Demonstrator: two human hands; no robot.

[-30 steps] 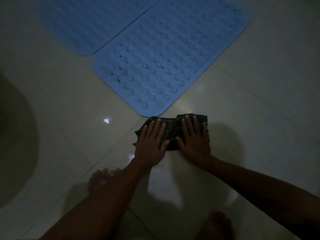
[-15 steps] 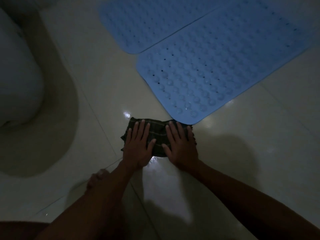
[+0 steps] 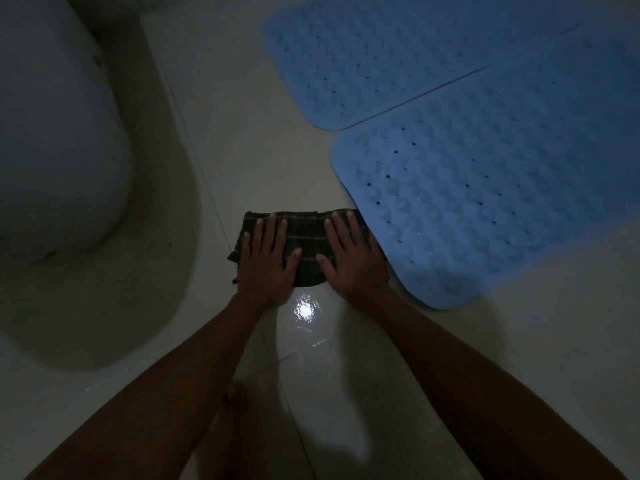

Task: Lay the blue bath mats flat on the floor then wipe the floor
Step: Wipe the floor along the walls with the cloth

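Two blue bath mats lie flat side by side on the pale tiled floor: the near mat (image 3: pixel 491 188) at right and the far mat (image 3: pixel 374 57) at top. A dark plaid cloth (image 3: pixel 306 237) is folded on the floor, its right end touching the near mat's left edge. My left hand (image 3: pixel 266 261) presses flat on the cloth's left half, fingers spread. My right hand (image 3: pixel 353 261) presses flat on its right half. Both palms hide the cloth's near part.
A white toilet base (image 3: pixel 59 147) stands at left, with its dark shadow spread on the floor (image 3: pixel 249 109) around it. A wet glossy patch (image 3: pixel 304 311) shines just behind my hands. My bare foot (image 3: pixel 228 424) rests on the tiles between my forearms.
Both hands have slid the cloth leftward along the floor, from below the near mat's corner to beside its left edge. The toilet has come into view at left.
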